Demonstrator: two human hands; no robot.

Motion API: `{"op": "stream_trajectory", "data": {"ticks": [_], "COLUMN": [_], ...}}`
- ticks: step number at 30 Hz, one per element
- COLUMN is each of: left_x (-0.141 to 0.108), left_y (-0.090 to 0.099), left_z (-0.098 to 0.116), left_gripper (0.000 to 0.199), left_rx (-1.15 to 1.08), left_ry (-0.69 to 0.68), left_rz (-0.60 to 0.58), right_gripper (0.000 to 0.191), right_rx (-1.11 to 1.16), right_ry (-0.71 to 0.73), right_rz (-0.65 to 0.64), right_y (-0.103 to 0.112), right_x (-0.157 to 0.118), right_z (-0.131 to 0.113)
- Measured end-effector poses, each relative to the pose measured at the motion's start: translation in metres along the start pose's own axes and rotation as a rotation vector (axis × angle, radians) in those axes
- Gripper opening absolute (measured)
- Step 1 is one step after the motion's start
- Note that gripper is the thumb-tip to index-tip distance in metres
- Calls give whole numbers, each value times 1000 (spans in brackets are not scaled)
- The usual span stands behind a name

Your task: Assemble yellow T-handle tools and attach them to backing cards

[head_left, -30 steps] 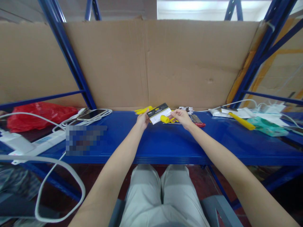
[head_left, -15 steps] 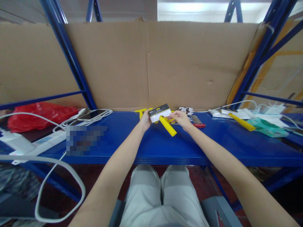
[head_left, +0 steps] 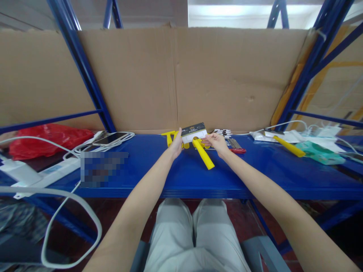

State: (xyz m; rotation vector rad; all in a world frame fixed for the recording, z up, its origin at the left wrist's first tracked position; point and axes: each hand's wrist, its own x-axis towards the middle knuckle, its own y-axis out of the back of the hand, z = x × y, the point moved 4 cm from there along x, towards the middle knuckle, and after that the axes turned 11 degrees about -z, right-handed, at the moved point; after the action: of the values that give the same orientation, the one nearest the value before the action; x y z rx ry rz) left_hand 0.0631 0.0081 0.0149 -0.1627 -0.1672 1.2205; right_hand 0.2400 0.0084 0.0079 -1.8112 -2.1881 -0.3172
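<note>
Above the blue shelf top, between my two hands, is a black-and-white card or box (head_left: 194,131) with print on it. A yellow tubular handle (head_left: 204,155) sticks out from its lower edge towards me; whether the two are joined, I cannot tell. My left hand (head_left: 176,145) is closed on the left end, thumb up along the edge. At the right end, the fingers of my right hand (head_left: 217,142) are pinched together on the card's lower corner. Behind my left hand lies a yellow plastic piece (head_left: 169,136); more yellow parts show under the card, mostly hidden.
Right of my hands lie black-and-white sticks (head_left: 223,133) and a red-edged packet (head_left: 236,146). Farther right are another yellow handle (head_left: 289,146) and a green packet (head_left: 320,153). A phone (head_left: 110,138), red bag (head_left: 51,139) and power strip (head_left: 56,170) occupy the left. Cardboard (head_left: 215,75) stands behind.
The card has tipped up and shifted slightly right, and its yellow handle has swung a little lower and to the right. My left hand has moved slightly right with it.
</note>
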Motion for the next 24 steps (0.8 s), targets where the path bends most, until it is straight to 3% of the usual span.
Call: {"op": "stream_trajectory", "data": {"ticks": [8,13,16,20,22,24], "left_x": [5,2,0,0,0,-1], "left_y": [18,6,-5,-5,-3,-3], "left_z": [2,-3,-5,-3,0,3], "left_gripper": [29,16,27,43,38,27], "left_rx": [-52,-107,-121,-163,-177,-157], "left_ry": [-71,14,28,-66,-133,-176], "left_rz": [179,62,-24,60,81,25], "right_gripper": [32,28,27,24,23,24], "right_rx": [47,75,79,89,91,86], "right_ry": [9,15,13,13,21,29], "right_rz": [40,87,106,152,165,163], "right_y": [2,4,5,7,8,9], "right_x": [0,1,1,1,1,1], "right_z": [1,0,1,0,-1,-2]}}
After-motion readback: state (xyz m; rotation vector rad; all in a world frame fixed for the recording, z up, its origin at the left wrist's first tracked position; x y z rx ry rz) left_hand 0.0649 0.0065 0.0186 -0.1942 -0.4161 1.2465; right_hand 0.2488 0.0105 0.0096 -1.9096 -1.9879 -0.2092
